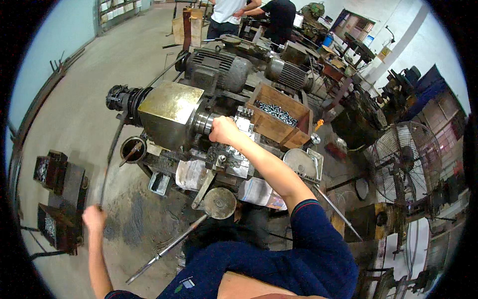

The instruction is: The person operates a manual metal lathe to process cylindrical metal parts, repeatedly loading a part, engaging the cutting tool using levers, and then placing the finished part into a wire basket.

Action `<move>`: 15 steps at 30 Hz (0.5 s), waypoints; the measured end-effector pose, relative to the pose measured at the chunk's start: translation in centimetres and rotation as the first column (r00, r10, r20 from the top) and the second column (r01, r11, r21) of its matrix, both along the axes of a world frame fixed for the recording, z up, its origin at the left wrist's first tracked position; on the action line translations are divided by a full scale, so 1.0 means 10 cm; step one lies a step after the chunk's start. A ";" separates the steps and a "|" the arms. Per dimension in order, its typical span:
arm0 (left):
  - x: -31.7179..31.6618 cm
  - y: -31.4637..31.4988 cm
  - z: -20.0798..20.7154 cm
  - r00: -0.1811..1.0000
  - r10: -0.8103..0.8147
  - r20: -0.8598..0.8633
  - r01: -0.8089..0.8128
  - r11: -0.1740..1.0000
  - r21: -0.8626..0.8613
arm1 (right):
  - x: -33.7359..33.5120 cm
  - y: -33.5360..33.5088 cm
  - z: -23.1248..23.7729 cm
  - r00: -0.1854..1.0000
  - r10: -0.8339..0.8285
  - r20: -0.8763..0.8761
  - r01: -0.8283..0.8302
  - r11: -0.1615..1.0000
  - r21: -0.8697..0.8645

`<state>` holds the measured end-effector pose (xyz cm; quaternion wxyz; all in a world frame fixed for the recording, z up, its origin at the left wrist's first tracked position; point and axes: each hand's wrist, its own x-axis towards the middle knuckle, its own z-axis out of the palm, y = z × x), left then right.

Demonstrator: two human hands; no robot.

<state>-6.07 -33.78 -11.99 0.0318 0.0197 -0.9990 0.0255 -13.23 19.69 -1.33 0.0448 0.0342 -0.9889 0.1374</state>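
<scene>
A small metalworking lathe stands in front of me, with a box-shaped brass-coloured headstock (172, 102) and a round steel spindle nose (203, 122). My right hand (224, 130) reaches across to the spindle nose, its fingers curled at the front. Whatever they pinch is hidden behind the hand. Low on the left, my left hand (94, 218) is closed round the lower end of a long dark lever (110, 162), which runs up toward the pulley end of the headstock. Below my right forearm lies the tool slide (238, 162) with its metal blocks.
Behind the slide sits a wooden box (281, 130) of small metal parts. Two motors (219, 70) stand beyond. Handle bars (167, 249) stick out near me. Part-filled bins (55, 226) are at left, a large fan (406, 162) at right. Two people (226, 17) stand at the back.
</scene>
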 end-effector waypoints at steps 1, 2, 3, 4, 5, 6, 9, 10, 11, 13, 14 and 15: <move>-0.16 -0.29 -0.03 0.997 -0.027 -0.066 0.022 0.998 -0.065 | 0.00 -0.03 0.01 0.999 0.006 -0.033 -0.006 1.000 0.008; -0.34 -0.58 0.02 0.989 -0.062 -0.135 0.043 0.989 -0.142 | -0.03 -0.04 0.01 1.000 -0.007 -0.028 0.007 1.000 0.010; -0.46 -0.75 0.09 0.977 -0.119 -0.177 0.084 0.978 -0.193 | -0.06 -0.06 0.00 1.000 -0.017 -0.021 0.017 1.000 0.019; -0.53 -0.82 0.00 0.964 -0.173 -0.203 0.127 0.966 -0.224 | -0.03 -0.02 -0.01 1.000 -0.028 0.002 0.028 0.999 0.047; -0.64 -0.90 0.03 0.939 -0.234 -0.252 0.161 0.947 -0.279 | -0.06 -0.02 -0.02 1.000 -0.010 -0.029 0.012 0.998 0.059; -0.65 -0.96 0.00 0.948 -0.222 -0.228 0.160 0.952 -0.262 | -0.04 -0.02 -0.04 1.000 -0.012 -0.011 0.013 0.997 0.074; -0.68 -0.83 0.04 0.968 -0.184 -0.173 0.147 0.967 -0.206 | 0.00 -0.01 0.00 1.000 -0.017 0.000 0.017 0.995 0.096; -0.70 -0.86 0.02 0.974 -0.159 -0.164 0.125 0.971 -0.202 | -0.03 -0.02 0.01 1.000 -0.013 0.011 0.011 0.995 0.103; -0.70 -0.80 0.06 0.990 -0.064 -0.123 0.041 0.983 -0.180 | -0.03 -0.02 0.01 1.000 0.007 0.008 -0.008 0.993 0.120; -0.70 -0.72 0.02 0.992 0.047 -0.121 -0.060 0.993 -0.103 | 0.00 -0.02 0.00 0.999 0.034 0.006 -0.034 0.988 0.153; -0.71 -0.68 0.05 0.989 0.097 -0.116 -0.105 0.992 -0.066 | 0.02 0.00 -0.01 0.999 0.042 0.006 -0.042 0.985 0.168; -0.71 -0.64 0.10 0.991 0.125 -0.056 -0.124 0.992 0.022 | 0.04 0.04 0.00 0.995 0.104 -0.012 -0.099 0.972 0.212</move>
